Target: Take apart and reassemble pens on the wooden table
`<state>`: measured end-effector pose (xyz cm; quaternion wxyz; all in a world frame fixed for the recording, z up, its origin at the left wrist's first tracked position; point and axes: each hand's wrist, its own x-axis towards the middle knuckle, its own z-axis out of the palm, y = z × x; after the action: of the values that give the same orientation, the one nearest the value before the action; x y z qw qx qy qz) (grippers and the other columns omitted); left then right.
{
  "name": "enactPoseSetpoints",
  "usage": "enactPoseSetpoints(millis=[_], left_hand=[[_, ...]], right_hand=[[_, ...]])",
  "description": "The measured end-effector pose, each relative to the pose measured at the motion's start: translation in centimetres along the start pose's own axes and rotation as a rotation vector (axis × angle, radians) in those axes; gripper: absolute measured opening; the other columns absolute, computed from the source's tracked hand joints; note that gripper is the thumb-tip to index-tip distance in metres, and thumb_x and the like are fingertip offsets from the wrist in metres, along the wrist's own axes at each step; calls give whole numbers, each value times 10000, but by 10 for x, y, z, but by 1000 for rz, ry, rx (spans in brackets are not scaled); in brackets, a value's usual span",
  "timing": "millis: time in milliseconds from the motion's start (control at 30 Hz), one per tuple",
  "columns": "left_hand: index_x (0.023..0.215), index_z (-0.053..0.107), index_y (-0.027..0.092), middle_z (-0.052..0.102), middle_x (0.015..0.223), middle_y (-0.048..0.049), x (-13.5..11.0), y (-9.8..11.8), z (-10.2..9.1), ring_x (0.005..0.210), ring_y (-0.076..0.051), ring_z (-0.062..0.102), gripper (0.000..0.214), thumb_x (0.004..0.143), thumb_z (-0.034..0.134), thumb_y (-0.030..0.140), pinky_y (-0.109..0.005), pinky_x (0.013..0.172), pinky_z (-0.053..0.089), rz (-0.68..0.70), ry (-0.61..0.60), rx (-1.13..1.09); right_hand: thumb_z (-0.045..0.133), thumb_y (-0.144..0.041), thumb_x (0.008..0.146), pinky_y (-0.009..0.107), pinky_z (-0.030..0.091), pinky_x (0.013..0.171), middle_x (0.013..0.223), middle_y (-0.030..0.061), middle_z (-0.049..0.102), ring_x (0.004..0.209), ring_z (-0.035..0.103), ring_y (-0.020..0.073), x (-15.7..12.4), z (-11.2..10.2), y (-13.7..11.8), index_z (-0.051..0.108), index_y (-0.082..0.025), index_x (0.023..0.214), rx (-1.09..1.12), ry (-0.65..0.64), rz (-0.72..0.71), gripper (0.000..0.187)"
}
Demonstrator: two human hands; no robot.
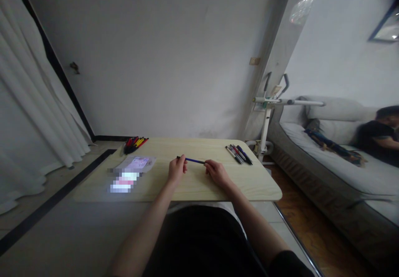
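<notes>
Between my two hands a thin blue pen [195,161] with dark ends is held crosswise just over the table. My left hand [177,169] has its fingers closed round the pen's left end. At the other end, my right hand [216,171] pinches the tip between thumb and fingers. Farther right, several pens [239,154] with dark, red, white and blue parts lie side by side. A bunch of red, yellow and black pens or sticks [136,144] lies at the far left corner.
The light wooden table [199,189] has rounded corners. On its left are a clear plastic sleeve [137,163] and a bright pixelated patch. White exercise equipment [265,127] stands at the right, before a grey sofa [311,144] where a person [378,137] lies. A white curtain [34,102] hangs left.
</notes>
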<state>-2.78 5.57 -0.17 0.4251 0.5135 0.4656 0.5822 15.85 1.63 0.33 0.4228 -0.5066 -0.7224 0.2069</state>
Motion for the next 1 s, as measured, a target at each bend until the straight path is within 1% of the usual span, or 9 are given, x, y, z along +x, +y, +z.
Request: enactPoseSetpoints(millis=[167,400,533,733,867,1000], left_hand=[[595,540,120,485,425,18,-1,3,1,360,-79,439,374,683,513,482,-191,356,343,-24,-10,-8],[627,548,109,511,451,4,-6,10,3,366,-74,448,403,664,523,510,-185,350,345,-54,-46,-30],[636,546,109,518,457,1,-7,10,4,369,-78,457,420,654,526,527,-188,351,354,-72,-62,-46],[644,526,114,488,452,17,-5,6,5,367,-73,444,416,670,517,530,-183,347,344,-86,-91,-58],[640,514,122,480,449,21,-5,5,5,369,-73,438,414,682,504,534,-181,349,342,-81,-100,-45],[628,504,132,474,441,25,-5,5,4,369,-76,439,410,680,502,539,-182,352,338,-80,-88,-47]], right_hand=[[378,-321,830,206,345,535,541,-26,512,512,454,98,1,-2,0,545,-174,680,22,-39,13,268],[357,-398,832,195,308,478,510,-42,426,482,387,89,1,-6,0,491,-167,637,133,-75,51,331],[351,-438,831,197,293,464,499,-45,402,467,359,84,1,-6,1,470,-167,606,183,-66,65,372],[352,-464,825,192,279,434,482,-46,400,444,354,81,2,-4,3,468,-166,610,239,-68,110,386],[360,-450,824,189,284,425,487,-40,421,440,370,78,1,-5,2,495,-158,621,226,-55,124,381],[450,-412,784,190,326,459,535,-24,493,486,431,88,2,-3,2,556,-149,672,183,-47,106,305]])
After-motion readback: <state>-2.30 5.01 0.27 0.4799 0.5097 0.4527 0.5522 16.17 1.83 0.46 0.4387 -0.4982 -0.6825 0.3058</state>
